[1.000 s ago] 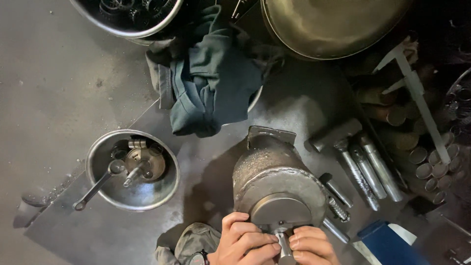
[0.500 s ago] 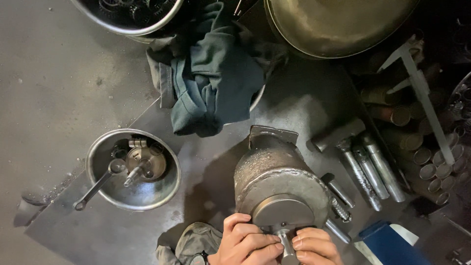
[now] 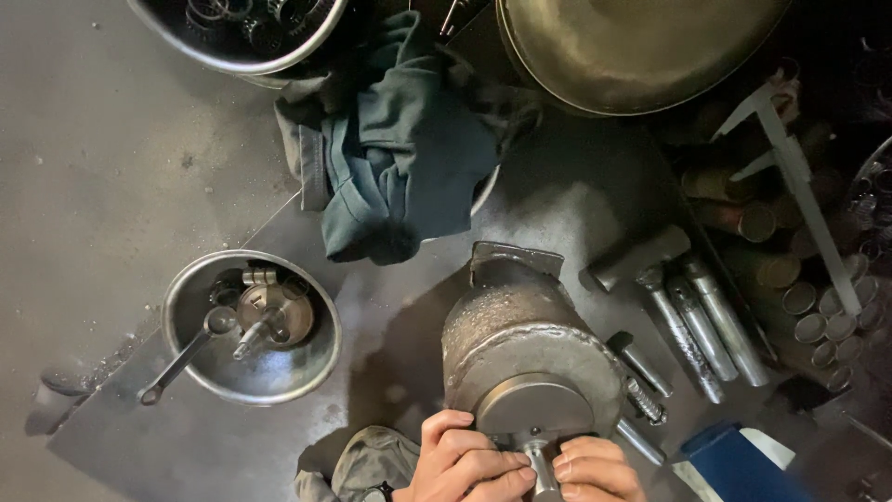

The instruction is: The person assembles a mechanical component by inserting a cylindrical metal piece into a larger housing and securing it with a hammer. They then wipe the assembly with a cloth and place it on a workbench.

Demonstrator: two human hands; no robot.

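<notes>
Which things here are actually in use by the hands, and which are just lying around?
In hand:
left hand
right hand
thin metal rod gripped between both hands
round metal block with disc face, which the rod meets

Lying about:
steel bowl of parts
dark green cloth
hammer
caliper
metal tubes

Bare grey concrete floor (image 3: 102, 167), dusty, flecked with grit and small debris along the left. Dark metal sheet (image 3: 232, 437) laid flat over the floor, edge running diagonally from lower left toward the middle. Dim overhead light, brightest on the left, falling off into deep shadow at the right and upper right. No wall, window or furniture in view from this downward angle.
</notes>
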